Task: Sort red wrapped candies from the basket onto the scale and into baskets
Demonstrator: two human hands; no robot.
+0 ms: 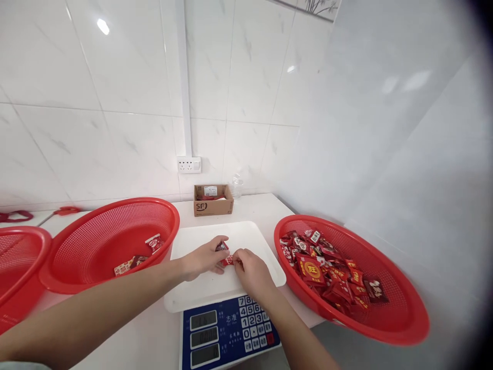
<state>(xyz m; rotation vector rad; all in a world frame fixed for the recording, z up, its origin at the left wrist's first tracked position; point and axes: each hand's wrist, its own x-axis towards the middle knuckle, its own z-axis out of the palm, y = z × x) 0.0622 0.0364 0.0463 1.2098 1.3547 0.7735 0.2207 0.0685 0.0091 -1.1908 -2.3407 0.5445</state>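
Observation:
Both of my hands rest on the white tray (pixel 246 234) of a blue electronic scale (pixel 227 331). My left hand (pixel 202 259) has its fingers closed round a dark red candy packet (pixel 222 247). My right hand (pixel 252 270) pinches a second small red candy packet (pixel 228 260) right beside it. The two hands nearly touch over the middle of the tray. A red mesh basket (pixel 385 329) at the right holds several red candy packets (pixel 327 270). Another red mesh basket (pixel 96 231) at the left holds a few packets (pixel 131 263).
A third red basket (pixel 17 262) sits at the far left edge. At the back stand a small cardboard box (pixel 213 200) and a clear plastic cup (pixel 237 186) below a wall socket (pixel 189 164). White tiled walls close the back and right sides.

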